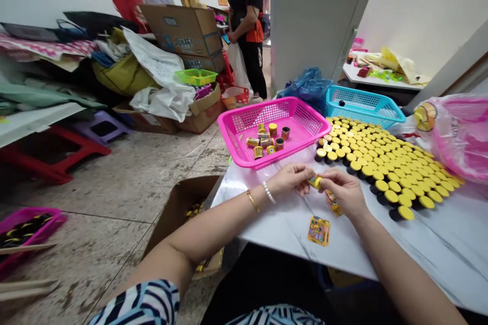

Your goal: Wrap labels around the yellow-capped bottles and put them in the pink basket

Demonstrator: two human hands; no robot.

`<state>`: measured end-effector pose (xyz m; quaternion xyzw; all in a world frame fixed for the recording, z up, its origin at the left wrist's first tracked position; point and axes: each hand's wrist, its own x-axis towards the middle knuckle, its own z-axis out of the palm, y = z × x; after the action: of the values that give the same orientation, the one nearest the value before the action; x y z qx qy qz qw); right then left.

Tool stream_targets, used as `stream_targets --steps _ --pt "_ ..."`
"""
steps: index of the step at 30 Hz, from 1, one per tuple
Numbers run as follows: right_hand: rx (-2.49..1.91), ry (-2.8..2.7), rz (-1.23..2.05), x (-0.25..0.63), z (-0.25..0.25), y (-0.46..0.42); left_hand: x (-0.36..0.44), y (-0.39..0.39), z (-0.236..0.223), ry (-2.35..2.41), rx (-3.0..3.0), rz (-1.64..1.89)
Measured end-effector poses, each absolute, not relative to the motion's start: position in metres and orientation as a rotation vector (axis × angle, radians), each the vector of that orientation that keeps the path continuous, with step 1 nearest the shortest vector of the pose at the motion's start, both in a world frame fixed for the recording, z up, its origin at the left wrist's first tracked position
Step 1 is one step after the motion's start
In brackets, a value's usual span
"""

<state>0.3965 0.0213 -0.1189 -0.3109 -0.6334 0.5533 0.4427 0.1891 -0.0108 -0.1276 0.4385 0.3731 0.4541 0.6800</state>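
Both my hands meet over the white marbled table (274, 223). Between their fingertips is a small yellow-capped canister (316, 182), partly covered by the fingers. My left hand (290, 181) pinches one end, and my right hand (345, 194) closes on the other. Below the right fingers shows a colourful yellow-orange piece (334, 206), perhaps a label, mostly hidden. A printed yellow-orange sticker sheet (318, 231) lies flat nearer to me. Beyond my hands, a pink basket (236, 150) holds several canisters with printed wraps. Black canisters with yellow lids (396, 160) stand in packed rows on the right.
A blue basket (366, 99) and a pink basket wrapped in clear plastic (461, 137) stand behind the rows. An open cardboard box (171, 203) sits below the table's left edge. A person (246, 20) stands beyond, near stacked cartons (183, 30).
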Motion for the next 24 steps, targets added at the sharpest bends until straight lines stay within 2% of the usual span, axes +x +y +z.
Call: stream_targets --steps 4,10,15,18,21,24 --pt "-0.814 -1.522 1.238 0.394 -0.122 0.024 0.19 -0.008 -0.129 0.79 0.85 1.019" --pt "-0.832 -1.782 1.111 0.403 -0.124 0.014 0.199 -0.013 -0.142 0.809 0.832 0.974" --pt "-0.846 -1.595 1.267 0.416 -0.152 0.012 0.209 -0.006 -0.163 0.812 0.804 0.902" --pt "-0.786 -1.663 1.254 0.407 -0.14 0.009 0.209 -0.014 -0.147 0.928 0.846 0.935" --pt "-0.693 -1.655 1.05 0.394 -0.124 0.011 0.201 -0.018 -0.126 0.909 0.828 1.008" --pt "-0.623 -1.56 1.12 0.39 -0.12 0.015 0.195 -0.013 -0.121 0.776 0.859 1.018"
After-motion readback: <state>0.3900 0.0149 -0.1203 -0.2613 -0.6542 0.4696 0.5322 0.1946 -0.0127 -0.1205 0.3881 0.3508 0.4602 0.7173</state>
